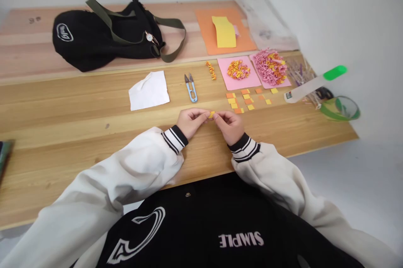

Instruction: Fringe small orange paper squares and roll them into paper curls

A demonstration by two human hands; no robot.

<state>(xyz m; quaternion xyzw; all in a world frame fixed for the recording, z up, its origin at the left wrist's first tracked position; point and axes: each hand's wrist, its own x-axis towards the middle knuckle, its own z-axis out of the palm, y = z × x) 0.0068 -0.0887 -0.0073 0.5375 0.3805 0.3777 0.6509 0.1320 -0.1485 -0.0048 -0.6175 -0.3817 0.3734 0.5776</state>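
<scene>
Nearest to us, our left hand (pixel 189 122) and right hand (pixel 231 126) meet over the light wooden table (pixel 78 133), cream sleeves with striped black cuffs resting on its near part. Between the fingertips of both hands we pinch a small yellow paper piece (pixel 212 114); both grips are closed on it, just above the tabletop.

Just beyond the right hand lie small orange and yellow paper squares (pixel 244 101), scattered in loose rows. Beyond the left hand sit blue-handled thread snips (pixel 191 87), blades pointing away, and to their left a crumpled white tissue (pixel 149 90). A short chain of folded orange and yellow pieces (pixel 211 70) lies beside a pink paper sheet (pixel 228 79) carrying a heap of orange and yellow folded bits (pixel 238 69). A second pink sheet to the right holds a larger pile of pink folded bits (pixel 270 66). At the right edge stand a green tape roll (pixel 340 108) and a white tube with a green cap (pixel 315 83).

Farthest off lie an orange paper sheet (pixel 204 32) with a yellow paper strip (pixel 223 32) on it, and a black bag with an olive strap (pixel 103 35).
</scene>
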